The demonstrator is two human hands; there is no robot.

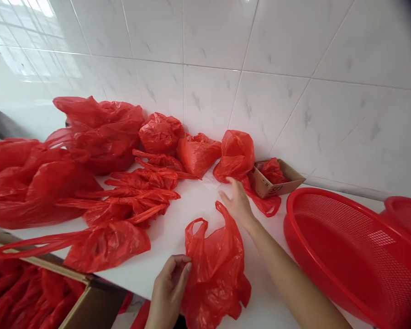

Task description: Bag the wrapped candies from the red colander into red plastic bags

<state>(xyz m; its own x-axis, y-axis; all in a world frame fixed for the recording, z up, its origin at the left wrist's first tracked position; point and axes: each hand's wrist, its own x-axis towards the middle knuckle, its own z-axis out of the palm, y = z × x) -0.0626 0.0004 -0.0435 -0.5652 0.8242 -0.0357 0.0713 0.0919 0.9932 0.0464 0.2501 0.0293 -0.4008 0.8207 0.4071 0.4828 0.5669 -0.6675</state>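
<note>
A thin red plastic bag (215, 269) with two loop handles lies crumpled at the front of the white table. My left hand (171, 288) pinches its left edge between thumb and fingers. Beyond it, my right hand (238, 201) is stretched out with thumb and fingers apart, holding nothing. Its fingertips are at the lower edge of a rounded red bag bundle (238, 151) near the wall; whether they touch it, I cannot tell. Beside that bundle is a small cardboard box (277, 185) with red plastic inside.
Several flattened red bags (109, 244) lie in an overlapping row to the left, with large stuffed red bags (102, 132) behind. A cardboard carton (92, 306) of red bags stands below the table's front edge. Red perforated baskets (329, 256) occupy the right. A tiled wall (212, 100) closes the back.
</note>
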